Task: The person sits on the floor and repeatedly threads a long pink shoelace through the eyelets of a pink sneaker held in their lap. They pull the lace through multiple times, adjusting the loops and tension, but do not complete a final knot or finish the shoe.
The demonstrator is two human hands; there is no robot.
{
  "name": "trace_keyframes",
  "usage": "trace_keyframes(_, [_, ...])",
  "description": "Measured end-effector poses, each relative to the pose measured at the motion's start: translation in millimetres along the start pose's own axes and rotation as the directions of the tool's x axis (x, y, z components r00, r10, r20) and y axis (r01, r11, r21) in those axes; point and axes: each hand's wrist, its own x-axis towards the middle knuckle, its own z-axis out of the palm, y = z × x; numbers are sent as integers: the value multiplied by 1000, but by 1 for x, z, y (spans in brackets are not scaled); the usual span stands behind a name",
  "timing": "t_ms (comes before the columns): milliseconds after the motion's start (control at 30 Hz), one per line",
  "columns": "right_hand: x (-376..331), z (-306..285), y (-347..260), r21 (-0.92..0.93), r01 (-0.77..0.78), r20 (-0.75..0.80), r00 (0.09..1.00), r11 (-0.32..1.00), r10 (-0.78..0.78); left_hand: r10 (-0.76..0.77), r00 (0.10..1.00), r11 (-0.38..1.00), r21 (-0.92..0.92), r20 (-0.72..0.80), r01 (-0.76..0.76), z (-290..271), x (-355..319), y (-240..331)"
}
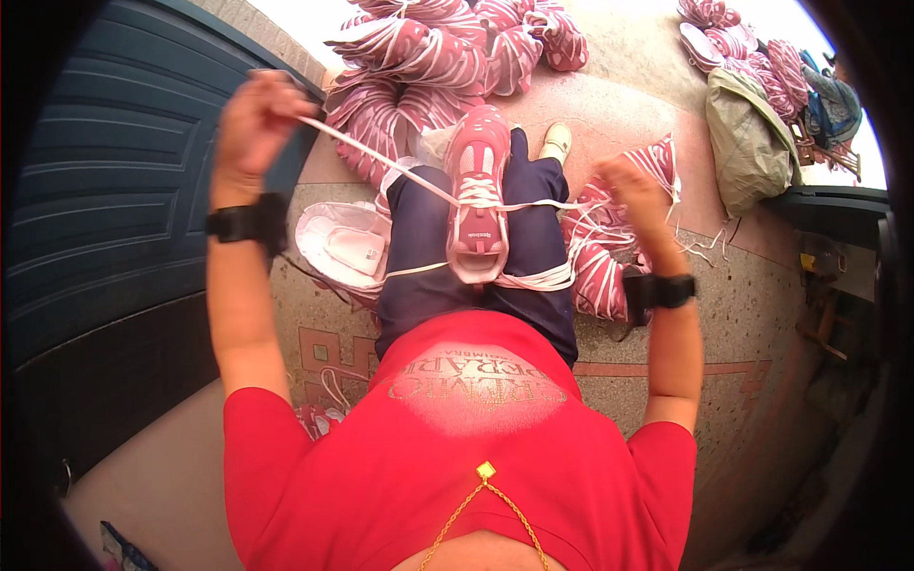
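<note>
Floor point(609, 400), two hands point(259, 119) point(636, 192), one shoe point(479, 169) on lap point(416, 224)

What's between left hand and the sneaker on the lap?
Head view: a pale shoelace stretches from the left hand to the pink-and-white sneaker.

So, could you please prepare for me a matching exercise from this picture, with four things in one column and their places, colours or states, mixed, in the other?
Column one
1. Shoe in the middle
2. Left hand
3. Sack
4. Pendant

Column two
A. Grey-green, at the picture's upper right
B. Gold-coloured, diamond-shaped
C. Pink and white, toe pointing to the picture's top
D. Raised, holding a stretched lace

Right pairs: 1-C, 2-D, 3-A, 4-B
</note>
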Motion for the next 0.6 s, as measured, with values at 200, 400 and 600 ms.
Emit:
trace_keyframes(200, [0, 116, 61, -221, 27, 309, 950, 975, 43, 226, 754, 967, 233, -617, -99, -74, -42, 70])
trace_keyframes(400, [7, 136, 68, -537, 257, 188, 965, 803, -183, -385, 835, 803, 302, -393, 513, -35, -42, -85])
trace_keyframes(600, [10, 149, 69, -502, 262, 174, 964, 824, -200, -620, 764, 667, 395, -178, 632, 54, -44, -184])
